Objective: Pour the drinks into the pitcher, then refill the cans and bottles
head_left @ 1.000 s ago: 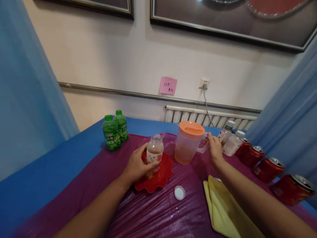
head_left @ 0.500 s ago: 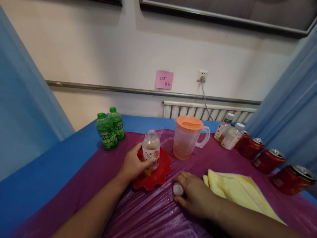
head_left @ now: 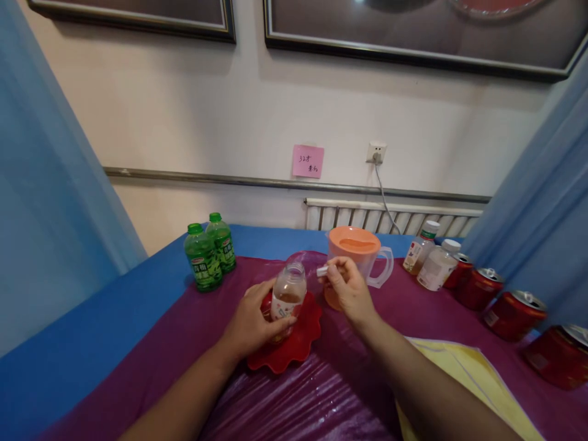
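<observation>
My left hand [head_left: 252, 318] is wrapped round a clear bottle [head_left: 288, 300] with a printed label and some amber liquid inside. The bottle's mouth is uncovered, and it tilts slightly to the right over a red scalloped plate [head_left: 305, 343]. Between the thumb and fingers of my right hand [head_left: 349, 288] is a small white bottle cap [head_left: 322, 271], held just right of the bottle's mouth and apart from it. Behind that hand stands a clear pitcher [head_left: 367, 260] with an orange lid, partly hidden.
Two green bottles [head_left: 203, 260] stand at the left. Toward the right are two clear bottles with white caps [head_left: 438, 266] and a row of red cans [head_left: 514, 315]. A yellow cloth [head_left: 468, 373] lies under my right forearm on the purple sheet [head_left: 344, 392].
My right hand has lifted the white cap from the purple sheet up beside the bottle's mouth. The bottle in my left hand has tipped a little to the right. The view has shifted upward.
</observation>
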Action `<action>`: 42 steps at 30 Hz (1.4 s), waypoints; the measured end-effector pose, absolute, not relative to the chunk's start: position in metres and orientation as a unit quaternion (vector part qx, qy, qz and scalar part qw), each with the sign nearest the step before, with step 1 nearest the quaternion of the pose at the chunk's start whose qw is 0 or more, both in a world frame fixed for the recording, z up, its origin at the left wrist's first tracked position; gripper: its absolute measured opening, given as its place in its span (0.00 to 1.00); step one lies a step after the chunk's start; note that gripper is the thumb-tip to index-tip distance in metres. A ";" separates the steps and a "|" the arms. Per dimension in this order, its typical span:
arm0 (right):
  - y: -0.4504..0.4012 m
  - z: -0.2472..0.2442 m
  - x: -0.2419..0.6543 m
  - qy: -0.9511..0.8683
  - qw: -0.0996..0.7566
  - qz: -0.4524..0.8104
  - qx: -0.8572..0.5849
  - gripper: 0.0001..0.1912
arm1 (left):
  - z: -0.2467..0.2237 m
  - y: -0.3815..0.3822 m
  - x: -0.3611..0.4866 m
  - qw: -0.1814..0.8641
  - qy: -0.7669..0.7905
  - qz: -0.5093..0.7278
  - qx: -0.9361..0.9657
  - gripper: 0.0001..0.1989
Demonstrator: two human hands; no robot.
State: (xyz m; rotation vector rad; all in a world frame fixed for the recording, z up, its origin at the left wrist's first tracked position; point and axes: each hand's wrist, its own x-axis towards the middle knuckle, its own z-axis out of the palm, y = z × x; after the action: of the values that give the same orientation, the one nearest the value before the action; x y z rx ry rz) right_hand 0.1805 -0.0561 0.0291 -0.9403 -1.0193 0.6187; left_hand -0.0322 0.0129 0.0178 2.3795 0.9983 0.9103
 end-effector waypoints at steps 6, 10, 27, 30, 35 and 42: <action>-0.061 0.012 0.169 -0.402 0.774 0.337 -0.355 0.21 | 0.022 0.007 -0.031 0.186 0.312 0.298 0.883 0.35; -0.073 0.010 0.168 -0.465 0.756 0.304 -0.347 0.16 | 0.025 0.002 -0.028 0.195 0.291 0.280 0.894 0.33; -0.091 0.008 0.181 -0.641 0.638 0.113 -0.412 0.21 | 0.032 -0.009 -0.027 0.170 0.237 0.274 0.916 0.30; -0.090 0.005 0.180 -0.640 0.640 0.124 -0.407 0.20 | 0.030 -0.008 -0.028 0.169 0.232 0.284 0.915 0.31; -0.089 0.002 0.176 -0.629 0.649 0.132 -0.407 0.19 | 0.030 -0.007 -0.030 0.171 0.239 0.281 0.914 0.30; -0.088 0.000 0.170 -0.591 0.671 0.113 -0.433 0.29 | 0.029 -0.012 -0.027 0.177 0.211 0.279 0.920 0.31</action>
State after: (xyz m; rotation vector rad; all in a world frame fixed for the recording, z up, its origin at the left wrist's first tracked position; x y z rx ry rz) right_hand 0.1698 -0.0875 0.0004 -0.9748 -1.3308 0.2547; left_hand -0.0274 -0.0120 0.0292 2.6039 0.5964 0.7910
